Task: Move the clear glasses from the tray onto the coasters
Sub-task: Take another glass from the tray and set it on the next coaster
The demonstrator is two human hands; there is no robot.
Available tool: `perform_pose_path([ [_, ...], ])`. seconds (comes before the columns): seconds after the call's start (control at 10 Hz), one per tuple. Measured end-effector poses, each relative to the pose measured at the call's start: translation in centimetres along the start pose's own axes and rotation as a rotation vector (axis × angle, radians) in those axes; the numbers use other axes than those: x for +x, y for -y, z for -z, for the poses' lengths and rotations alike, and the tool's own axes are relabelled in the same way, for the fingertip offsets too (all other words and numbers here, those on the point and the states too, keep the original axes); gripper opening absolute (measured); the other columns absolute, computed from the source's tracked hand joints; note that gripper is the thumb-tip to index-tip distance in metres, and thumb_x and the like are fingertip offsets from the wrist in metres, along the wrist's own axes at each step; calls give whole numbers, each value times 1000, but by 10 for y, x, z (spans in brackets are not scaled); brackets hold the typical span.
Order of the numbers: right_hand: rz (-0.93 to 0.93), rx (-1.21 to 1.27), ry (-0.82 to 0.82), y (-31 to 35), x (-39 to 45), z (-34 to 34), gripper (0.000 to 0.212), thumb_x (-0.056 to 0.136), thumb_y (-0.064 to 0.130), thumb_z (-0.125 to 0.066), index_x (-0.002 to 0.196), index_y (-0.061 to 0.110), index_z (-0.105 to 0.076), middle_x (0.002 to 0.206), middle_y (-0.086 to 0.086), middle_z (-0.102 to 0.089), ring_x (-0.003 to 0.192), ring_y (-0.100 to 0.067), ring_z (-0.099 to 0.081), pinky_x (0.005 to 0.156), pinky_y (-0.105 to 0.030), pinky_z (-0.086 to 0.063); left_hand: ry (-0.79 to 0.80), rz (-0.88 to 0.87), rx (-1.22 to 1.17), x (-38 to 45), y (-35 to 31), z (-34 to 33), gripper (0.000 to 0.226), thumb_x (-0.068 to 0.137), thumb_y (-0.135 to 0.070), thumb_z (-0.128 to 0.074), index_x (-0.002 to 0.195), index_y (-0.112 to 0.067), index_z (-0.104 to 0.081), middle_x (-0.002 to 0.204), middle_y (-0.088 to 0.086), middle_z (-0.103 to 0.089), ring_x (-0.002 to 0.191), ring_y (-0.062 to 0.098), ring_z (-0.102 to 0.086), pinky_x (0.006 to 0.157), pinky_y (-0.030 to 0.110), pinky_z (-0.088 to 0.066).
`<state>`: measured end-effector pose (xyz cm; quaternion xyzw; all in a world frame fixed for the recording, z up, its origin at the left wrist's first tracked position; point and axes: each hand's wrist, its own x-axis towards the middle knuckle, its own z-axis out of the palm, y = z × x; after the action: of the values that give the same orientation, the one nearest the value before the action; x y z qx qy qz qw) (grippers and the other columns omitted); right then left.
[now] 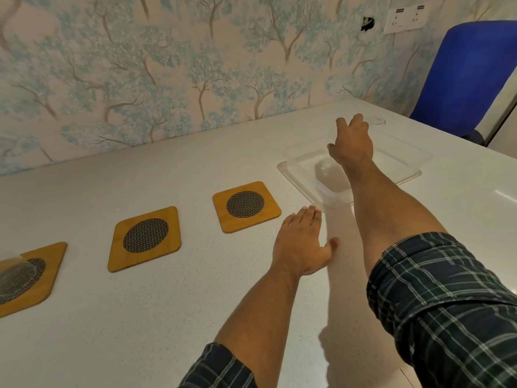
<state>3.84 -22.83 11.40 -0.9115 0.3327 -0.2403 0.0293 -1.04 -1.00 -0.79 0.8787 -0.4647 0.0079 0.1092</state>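
A clear plastic tray [299, 179] sits on the white table at the right. A clear glass [375, 120] stands at the tray's far corner, only its rim easy to make out. My right hand [352, 141] is stretched over the tray with its fingers apart, fingertips just left of that glass. My left hand [302, 242] lies flat and open on the table near the tray's front corner. Three wooden coasters with mesh centres lie in a row: the right coaster [246, 206] and the middle coaster [145, 238] are bare. The left coaster [53, 254] holds a clear glass [16, 275].
A wall with tree-pattern wallpaper [167, 65] runs along the table's far edge. A blue chair [470, 77] stands past the table's far right corner. A wall socket [405, 19] is above it.
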Motion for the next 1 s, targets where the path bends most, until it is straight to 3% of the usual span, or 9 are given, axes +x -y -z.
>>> perform_pose_path([
  [0.1,-33,1,9,-1,0,0,55,91,27,-72,138,7,-50,144,-22,-34,125,-39,-42,88,-46,-51,5,2,4,0,0,0,85,98,-70,-23,163,-16,-12,172,4,-11,158,22,-7,127,45,-7],
  [0.2,-50,5,50,0,-1,0,65,88,30,-74,141,10,-42,139,-21,-40,119,-40,-49,87,-47,-50,2,2,1,0,0,1,85,98,-70,-23,163,-16,-12,172,4,-11,158,23,-8,127,45,-8],
  [0.4,-50,21,93,0,-7,-4,70,86,25,-74,142,15,-33,128,-19,-50,95,-41,-64,70,-38,-45,8,9,-3,0,0,0,85,98,-71,-23,163,-17,-12,172,3,-11,158,22,-7,127,45,-7],
  [0.6,-29,-15,113,-6,-12,-4,64,91,23,-70,143,13,-35,133,-20,-45,92,-42,-64,64,-37,-44,9,10,-15,0,-1,1,84,99,-69,-23,163,-16,-12,172,4,-10,158,23,-6,127,45,-7],
  [0.8,31,4,14,-7,-25,1,66,93,29,-70,147,15,-35,138,-21,-44,96,-41,-65,67,-38,-48,2,7,-76,-3,-3,6,83,100,-65,-30,163,-13,-16,171,6,-15,158,24,-10,127,44,-7],
  [1.0,101,102,-156,15,-31,23,77,94,49,-63,156,20,-28,141,-21,-44,105,-39,-65,75,-43,-56,-122,8,-225,-24,-4,12,70,103,-52,-39,160,-11,-27,166,9,-31,154,26,-26,124,37,-10],
])
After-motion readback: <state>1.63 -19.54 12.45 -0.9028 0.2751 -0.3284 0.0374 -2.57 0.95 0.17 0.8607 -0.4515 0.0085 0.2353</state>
